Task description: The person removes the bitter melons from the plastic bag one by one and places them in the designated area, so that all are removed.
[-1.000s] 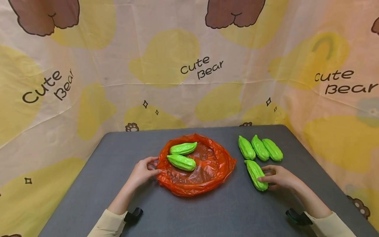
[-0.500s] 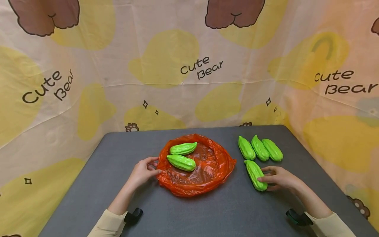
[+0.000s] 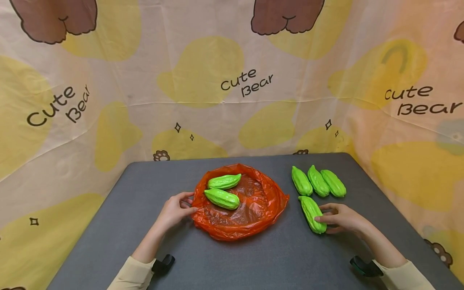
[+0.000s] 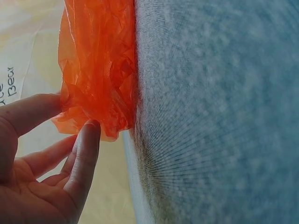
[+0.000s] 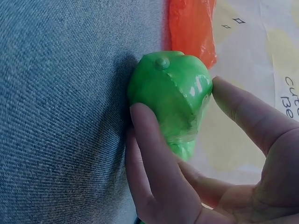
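Note:
An orange-red plastic bag [image 3: 237, 233] lies spread with raised, crumpled sides, and two green ridged vegetables [image 3: 222, 199] rest inside its left part. At its left edge, my left hand [image 3: 175, 210] pinches the plastic; the left wrist view shows the fingers [image 4: 86, 154] against the crumpled bag [image 4: 100, 60]. My right hand [image 3: 342, 217] holds the lower end of another green vegetable [image 3: 311, 213] lying on the table. In the right wrist view, fingers and thumb of the right hand [image 5: 187, 163] stand around the rounded green end [image 5: 170, 88].
Three more green vegetables [image 3: 319, 183] lie side by side at the back right of the grey table [image 3: 275, 257], just beyond the held one. Patterned cloth [image 3: 203, 88] hangs behind the table and along both sides.
The vegetable at my right hand has shifted very slightly to the left, its lower end most. My left hand, the bag and the other vegetables look unmoved.

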Demonstrator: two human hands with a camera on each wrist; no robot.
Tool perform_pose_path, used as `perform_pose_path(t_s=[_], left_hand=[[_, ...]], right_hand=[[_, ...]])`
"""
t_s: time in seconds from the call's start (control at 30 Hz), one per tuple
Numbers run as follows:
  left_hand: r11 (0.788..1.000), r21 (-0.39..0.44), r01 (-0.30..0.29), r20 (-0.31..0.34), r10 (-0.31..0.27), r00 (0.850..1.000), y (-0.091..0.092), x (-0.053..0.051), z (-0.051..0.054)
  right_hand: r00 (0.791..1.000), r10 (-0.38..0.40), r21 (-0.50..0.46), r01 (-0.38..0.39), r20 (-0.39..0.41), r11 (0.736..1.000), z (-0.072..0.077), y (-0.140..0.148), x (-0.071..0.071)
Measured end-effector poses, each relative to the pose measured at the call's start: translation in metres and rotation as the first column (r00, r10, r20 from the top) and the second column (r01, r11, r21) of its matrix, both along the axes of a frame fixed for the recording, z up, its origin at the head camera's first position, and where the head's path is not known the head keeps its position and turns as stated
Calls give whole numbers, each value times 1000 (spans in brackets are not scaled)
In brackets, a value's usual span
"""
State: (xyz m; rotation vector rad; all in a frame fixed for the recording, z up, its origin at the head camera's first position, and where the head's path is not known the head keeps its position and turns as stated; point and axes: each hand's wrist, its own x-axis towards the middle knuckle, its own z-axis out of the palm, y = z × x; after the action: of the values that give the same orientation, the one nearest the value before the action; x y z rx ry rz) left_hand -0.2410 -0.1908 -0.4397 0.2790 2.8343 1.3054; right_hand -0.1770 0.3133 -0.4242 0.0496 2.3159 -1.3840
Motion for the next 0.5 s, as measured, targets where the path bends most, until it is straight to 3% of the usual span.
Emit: perform_pose_path(t_s=[0.5], left_hand=[[1000, 6, 1, -2, -1, 1000, 0, 1, 0]], right_hand=[[1000, -9, -11, 9, 3, 1000, -1, -3, 1]])
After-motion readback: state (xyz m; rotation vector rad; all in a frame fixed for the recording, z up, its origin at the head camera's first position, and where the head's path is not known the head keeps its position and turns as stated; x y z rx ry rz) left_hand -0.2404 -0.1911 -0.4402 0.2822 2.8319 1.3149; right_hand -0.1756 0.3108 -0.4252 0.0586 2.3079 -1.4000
